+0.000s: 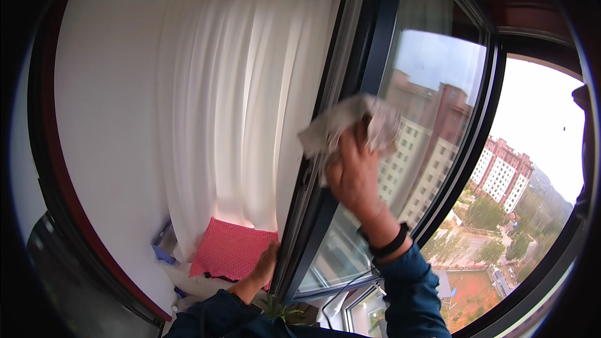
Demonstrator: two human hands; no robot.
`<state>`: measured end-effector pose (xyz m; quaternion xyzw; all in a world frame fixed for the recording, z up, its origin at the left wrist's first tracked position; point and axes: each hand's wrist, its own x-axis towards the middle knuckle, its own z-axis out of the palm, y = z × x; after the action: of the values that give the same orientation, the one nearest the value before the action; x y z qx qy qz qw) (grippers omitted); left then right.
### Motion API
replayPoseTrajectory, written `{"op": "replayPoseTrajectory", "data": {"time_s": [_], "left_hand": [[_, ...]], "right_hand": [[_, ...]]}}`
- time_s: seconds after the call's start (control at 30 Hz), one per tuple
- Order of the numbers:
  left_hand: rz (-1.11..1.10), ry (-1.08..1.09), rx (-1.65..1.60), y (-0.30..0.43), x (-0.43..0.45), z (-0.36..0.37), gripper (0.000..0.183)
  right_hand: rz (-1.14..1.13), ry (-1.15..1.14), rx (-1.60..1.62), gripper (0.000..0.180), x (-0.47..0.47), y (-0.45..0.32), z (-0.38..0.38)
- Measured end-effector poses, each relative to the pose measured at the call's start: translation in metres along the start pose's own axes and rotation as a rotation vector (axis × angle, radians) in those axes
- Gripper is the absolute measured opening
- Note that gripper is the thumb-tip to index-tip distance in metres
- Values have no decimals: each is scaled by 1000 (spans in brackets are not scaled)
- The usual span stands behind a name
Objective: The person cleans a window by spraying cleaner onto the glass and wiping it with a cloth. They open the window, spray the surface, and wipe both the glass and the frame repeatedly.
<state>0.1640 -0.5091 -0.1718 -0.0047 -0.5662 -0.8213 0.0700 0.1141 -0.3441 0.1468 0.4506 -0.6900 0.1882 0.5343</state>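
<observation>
My right hand point(354, 169) presses a crumpled light grey cloth point(338, 124) against the dark frame point(324, 197) of an open window sash, near its glass pane point(422, 117). The cloth is slightly blurred and overlaps the frame and the pane's left side. A dark band circles the right wrist. Lower down, my left hand point(266, 263) grips the sash's edge close to its bottom; part of its fingers is hidden behind the frame.
White curtains point(235, 103) hang at the left, above a pink textured sheet point(230, 249). A blue box point(165, 244) stands by the wall. A green plant point(277, 310) is below the sash, and a thin black cable point(335, 296) runs nearby. The window opening at right shows buildings and ground far below.
</observation>
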Motion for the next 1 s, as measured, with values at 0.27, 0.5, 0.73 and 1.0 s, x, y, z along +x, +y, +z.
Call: {"op": "replayPoseTrajectory", "data": {"time_s": [0.27,0.5,0.73,1.0], "left_hand": [[104,46,189,2,-4,5,68],[242,27,207,-6,0,1,63],[172,-79,-22,-17,12,-3,69],[1,-193,-43,8,17,-19,97]], "right_hand": [[-146,215,-382,49,357,112,-121],[-651,120,-738,46,388,124,-136],[-574,-240,-335,26,121,59,-60],[-151,-733,773,46,-212,-42,67]]}}
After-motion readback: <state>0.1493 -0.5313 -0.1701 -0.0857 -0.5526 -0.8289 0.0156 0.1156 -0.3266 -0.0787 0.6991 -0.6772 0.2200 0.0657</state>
